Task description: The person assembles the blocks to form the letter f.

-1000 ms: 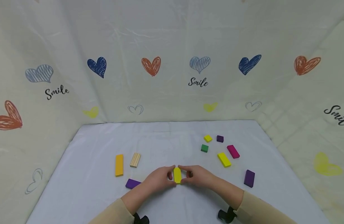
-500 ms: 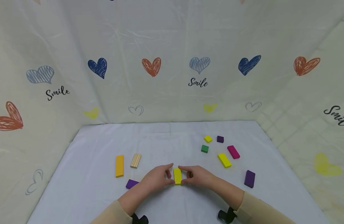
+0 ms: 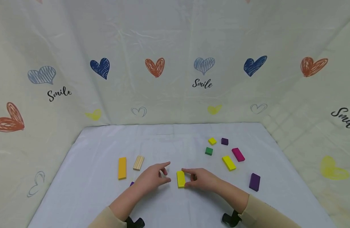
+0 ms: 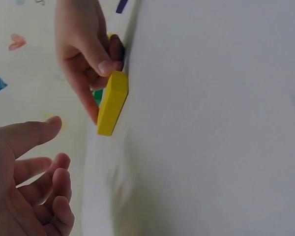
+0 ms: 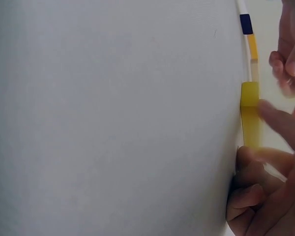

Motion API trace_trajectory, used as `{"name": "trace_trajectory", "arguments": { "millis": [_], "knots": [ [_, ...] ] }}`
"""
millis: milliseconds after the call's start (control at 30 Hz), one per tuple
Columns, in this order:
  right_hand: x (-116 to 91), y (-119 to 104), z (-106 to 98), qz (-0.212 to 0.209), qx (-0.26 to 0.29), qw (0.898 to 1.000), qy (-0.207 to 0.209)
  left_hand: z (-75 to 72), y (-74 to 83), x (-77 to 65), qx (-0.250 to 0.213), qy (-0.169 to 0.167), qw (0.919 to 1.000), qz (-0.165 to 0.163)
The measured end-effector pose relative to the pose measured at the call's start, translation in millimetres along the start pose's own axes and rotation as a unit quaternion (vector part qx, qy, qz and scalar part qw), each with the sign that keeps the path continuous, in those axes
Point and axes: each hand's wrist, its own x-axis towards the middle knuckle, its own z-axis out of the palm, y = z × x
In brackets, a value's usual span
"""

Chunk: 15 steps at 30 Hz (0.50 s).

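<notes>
A yellow rectangular block (image 3: 180, 179) lies on the white cloth in front of me, lengthwise away from me. At its right side, my right hand (image 3: 203, 180) holds it, with the thumb by the near end and the index finger by the far end. My left hand (image 3: 150, 177) is off to the left, apart from the block, its thumb and index finger spread. The left wrist view shows that left hand (image 4: 29, 182) holding nothing, with the yellow block (image 4: 113, 103) beyond it. Blurred fingers border the block (image 5: 250, 115) in the right wrist view.
Left of the hands lie an orange block (image 3: 122, 168), a striped wooden piece (image 3: 138, 163) and a mostly hidden purple block (image 3: 132, 183). Rightward are a second yellow block (image 3: 229, 163), a magenta block (image 3: 238, 154), a dark purple block (image 3: 254, 182) and small cubes, one green (image 3: 209, 151).
My left hand has let go of the yellow block and drawn back to the left, covering more of the purple block. The right hand and yellow block stay about where they were.
</notes>
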Motion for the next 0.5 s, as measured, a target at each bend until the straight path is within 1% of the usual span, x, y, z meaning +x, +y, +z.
{"name": "trace_trajectory", "arguments": {
  "millis": [133,300,433,500],
  "knots": [
    [1,-1,0,0.002,0.002,1.0,-0.001,-11.7,-4.7,-7.2,0.006,0.012,0.9999,-0.001],
    [-1,-3,-2,0.004,0.007,1.0,-0.002,-27.2,-10.2,-20.1,0.01,0.028,0.9996,0.003],
    [-1,-4,-2,0.005,0.008,1.0,-0.004,-33.9,-22.9,-30.1,0.008,0.044,0.999,0.001],
    [-1,-4,-2,0.006,0.007,1.0,-0.005,-36.1,-30.3,-35.4,0.009,0.052,0.9986,-0.008]
  ]
}}
